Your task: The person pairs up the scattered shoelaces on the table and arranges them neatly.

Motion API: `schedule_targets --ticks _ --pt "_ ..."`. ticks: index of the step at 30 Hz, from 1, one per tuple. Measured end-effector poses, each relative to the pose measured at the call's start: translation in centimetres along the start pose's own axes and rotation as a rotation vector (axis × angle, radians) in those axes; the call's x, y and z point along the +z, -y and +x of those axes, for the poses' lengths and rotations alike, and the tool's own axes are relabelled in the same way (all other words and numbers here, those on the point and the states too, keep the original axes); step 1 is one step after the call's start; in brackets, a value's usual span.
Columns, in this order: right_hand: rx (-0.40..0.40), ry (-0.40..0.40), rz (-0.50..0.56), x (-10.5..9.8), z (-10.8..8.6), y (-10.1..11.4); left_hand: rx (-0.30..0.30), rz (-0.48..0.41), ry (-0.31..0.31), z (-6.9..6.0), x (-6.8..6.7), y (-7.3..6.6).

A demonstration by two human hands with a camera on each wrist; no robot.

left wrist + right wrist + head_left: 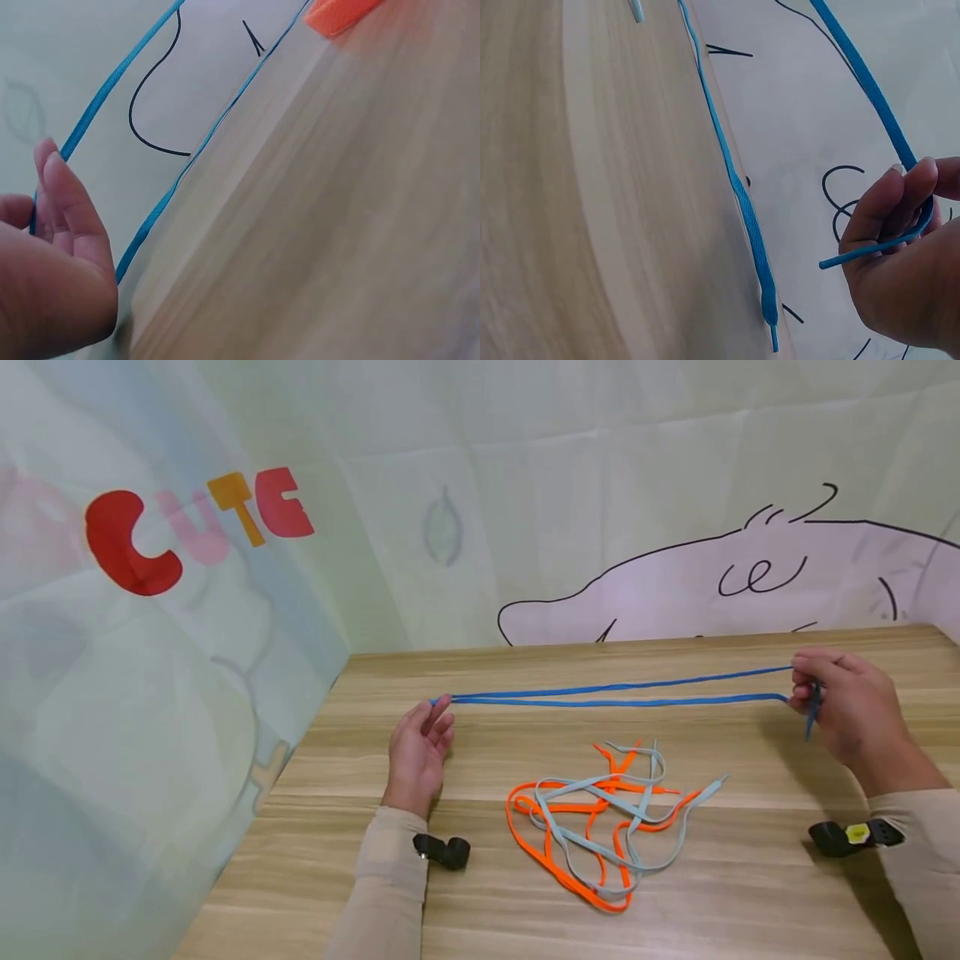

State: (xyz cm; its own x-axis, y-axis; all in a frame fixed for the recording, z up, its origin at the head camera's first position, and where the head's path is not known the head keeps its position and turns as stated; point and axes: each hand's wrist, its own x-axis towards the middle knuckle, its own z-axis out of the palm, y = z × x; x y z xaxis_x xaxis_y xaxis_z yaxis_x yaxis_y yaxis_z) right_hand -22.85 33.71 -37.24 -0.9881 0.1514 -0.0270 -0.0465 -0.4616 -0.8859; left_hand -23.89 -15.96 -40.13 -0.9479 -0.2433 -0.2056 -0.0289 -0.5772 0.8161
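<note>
A pale printed backdrop (525, 527), with the letters "CUTE" on its left part and a line-drawn figure on its right, stands behind a wood-grain tabletop (750, 902). Above the tabletop, toward its far edge, a blue flat shoelace (615, 703) is drawn out between the two hands. Its long axis runs left to right, roughly along the far edge, with the right end a little higher in the head view. Its two strands meet at the left and spread rightward into a narrow V.

Nearer the wearer, an orange flat shoelace (558, 808) and a grey-blue flat shoelace (709, 788) lie tangled together, their loops pointing several ways.

The right hand (855, 706) pinches the blue lace between thumb and fingertips; a short tail sticks out of the grip, pointing down toward the tabletop in the head view. The left hand (422, 756) pinches the left end narrowly, its other fingers loosely bent.

Beige sleeves (390, 868) cover the forearms, and a black wrist camera (442, 850) sits at each cuff. In the right wrist view, one strand's slim aglet (775, 337) hangs free beside the hand, pointing downward there.
</note>
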Motion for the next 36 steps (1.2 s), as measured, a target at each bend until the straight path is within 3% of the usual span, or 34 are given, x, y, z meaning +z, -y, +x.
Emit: schedule_targets --ticks 12,25,30,36 --pt "0.066 0.049 -0.008 -1.0 0.6 0.2 -0.023 0.033 0.004 0.1 0.0 -0.1" --pt "0.08 -0.007 -0.08 -1.2 0.6 -0.1 -0.017 0.073 0.054 0.1 -0.2 -0.1" --pt "0.124 -0.001 -0.132 -1.0 0.8 -0.2 -0.04 0.081 0.076 0.1 -0.2 0.0" --pt "0.149 -0.034 -0.27 -0.8 0.7 -0.2 -0.072 0.074 0.093 0.3 -0.2 0.0"
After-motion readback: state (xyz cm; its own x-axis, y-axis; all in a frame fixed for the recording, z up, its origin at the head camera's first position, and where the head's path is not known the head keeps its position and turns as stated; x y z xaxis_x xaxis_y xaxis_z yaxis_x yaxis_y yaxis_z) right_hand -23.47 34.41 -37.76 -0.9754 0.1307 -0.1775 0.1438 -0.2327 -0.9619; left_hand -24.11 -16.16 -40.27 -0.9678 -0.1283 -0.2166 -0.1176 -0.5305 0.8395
